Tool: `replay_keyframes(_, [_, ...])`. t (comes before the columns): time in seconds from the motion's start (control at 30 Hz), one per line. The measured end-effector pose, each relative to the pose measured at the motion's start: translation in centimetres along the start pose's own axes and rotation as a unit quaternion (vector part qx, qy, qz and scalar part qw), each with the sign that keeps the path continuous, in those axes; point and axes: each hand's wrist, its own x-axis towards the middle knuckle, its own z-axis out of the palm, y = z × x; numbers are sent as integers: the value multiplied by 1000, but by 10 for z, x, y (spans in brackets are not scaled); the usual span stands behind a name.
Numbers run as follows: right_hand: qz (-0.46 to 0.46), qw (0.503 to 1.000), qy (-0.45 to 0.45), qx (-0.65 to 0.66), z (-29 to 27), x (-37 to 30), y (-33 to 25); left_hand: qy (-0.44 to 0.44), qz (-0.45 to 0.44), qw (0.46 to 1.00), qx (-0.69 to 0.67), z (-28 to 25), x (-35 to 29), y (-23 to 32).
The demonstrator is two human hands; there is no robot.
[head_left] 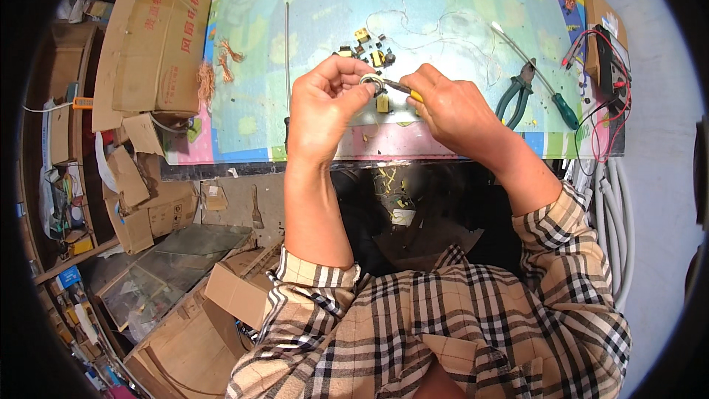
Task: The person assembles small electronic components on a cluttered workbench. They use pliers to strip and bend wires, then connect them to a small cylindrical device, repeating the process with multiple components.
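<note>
My left hand (319, 107) pinches a small pale ring-shaped part (371, 77) between thumb and fingers, above the near part of the table. From the right, my right hand (459, 109) grips a slim tool with a yellow handle (416, 94). Its dark narrow tip reaches the ring; whether it touches cannot be made out, nor can the tool's exact kind. Just beyond my fingers lie several small yellow-and-black transformers (377, 58) among dark bits. Another yellow block (382, 104) sits between my hands.
Green-handled pliers (515, 97) and a green-handled screwdriver (566, 109) lie at the right, near a black meter (611, 66) with red and black leads. At left are a long metal-shafted tool (287, 59), copper wire bundles (205, 83) and a cardboard box (159, 44). Thin wires (436, 29) trail behind.
</note>
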Motion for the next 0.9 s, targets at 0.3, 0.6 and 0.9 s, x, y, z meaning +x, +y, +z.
replay_keyframes(0.3, [14,997,-28,-67,-2,1,0,20,-19,999,23,1,-1,1])
replay_keyframes(0.6, [-2,995,-23,-95,0,0,2,29,-29,999,33,2,-1,1])
replay_keyframes(0.9, [-41,993,-1,-113,5,-2,0,36,-52,997,47,1,-2,1])
